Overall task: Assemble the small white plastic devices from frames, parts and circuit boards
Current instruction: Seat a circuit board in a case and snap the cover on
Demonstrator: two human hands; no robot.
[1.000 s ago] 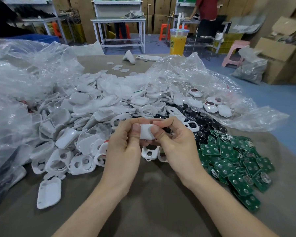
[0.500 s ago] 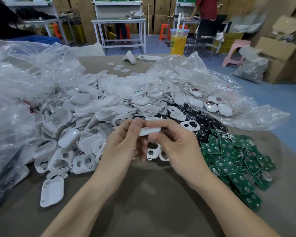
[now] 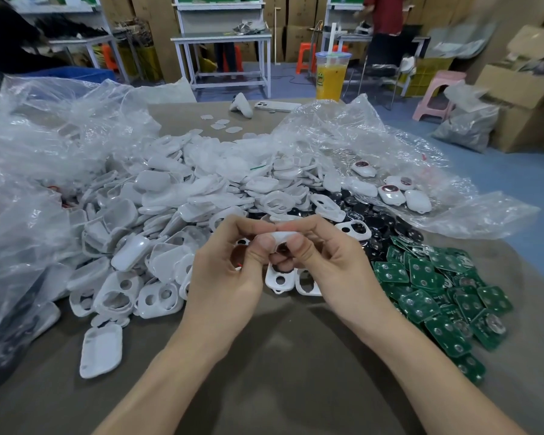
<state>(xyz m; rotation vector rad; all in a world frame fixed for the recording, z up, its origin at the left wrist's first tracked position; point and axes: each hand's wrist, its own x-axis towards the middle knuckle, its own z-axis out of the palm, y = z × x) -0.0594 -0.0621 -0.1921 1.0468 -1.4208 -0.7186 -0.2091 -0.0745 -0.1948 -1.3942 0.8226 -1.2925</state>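
**Shell squeezed over the near middle**

Workshop of shelving, cartons and stools behind; in front, a brown table (image 3: 280,365) heaped with parts. Toward the left edge and far side, white frames (image 3: 157,296) spilling from clear bags (image 3: 44,152). By the right edge, green circuit boards (image 3: 421,296), with black discs (image 3: 387,224) just beyond. Over the near middle, left hand (image 3: 230,277) and right hand (image 3: 336,271) both clenched on one small white device (image 3: 285,236), thumbs and forefingers pinching it from either side, thumb tips nearly touching. Held flat toward the camera a second ago, then turned edge-on, now squeezed between both grips. Probably the press-fit of this unit, close to done. Next, likely a place among the finished devices (image 3: 390,193) near the far right edge.
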